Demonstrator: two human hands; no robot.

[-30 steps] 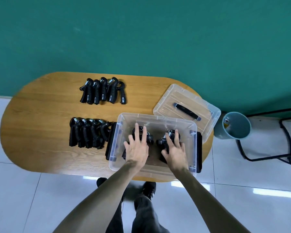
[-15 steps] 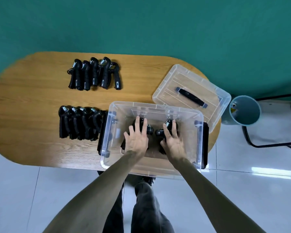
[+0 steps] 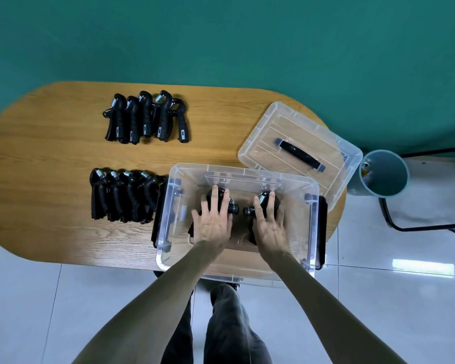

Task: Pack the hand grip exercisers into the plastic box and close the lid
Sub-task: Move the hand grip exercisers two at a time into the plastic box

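A clear plastic box (image 3: 242, 169) stands open at the table's near edge. Two black hand grip exercisers lie on its floor. My left hand (image 3: 212, 222) rests flat on the left exerciser (image 3: 233, 207), fingers stretched and thumb out to the side. My right hand (image 3: 269, 225) lies flat over the right exerciser (image 3: 249, 211). A back row of exercisers (image 3: 145, 116) and a front row of exercisers (image 3: 121, 195) sit on the table left of the box. The clear lid (image 3: 268, 132), with a black handle, lies behind the box to the right.
The oval wooden table (image 3: 50, 143) stands against a green wall. A blue-grey bin (image 3: 381, 172) stands on the tiled floor at the right, beside a black metal frame (image 3: 431, 228). My legs show below the table edge.
Both hands stay pressed on the two exercisers inside the box. The head view has shifted, so the table sits differently in the frame.
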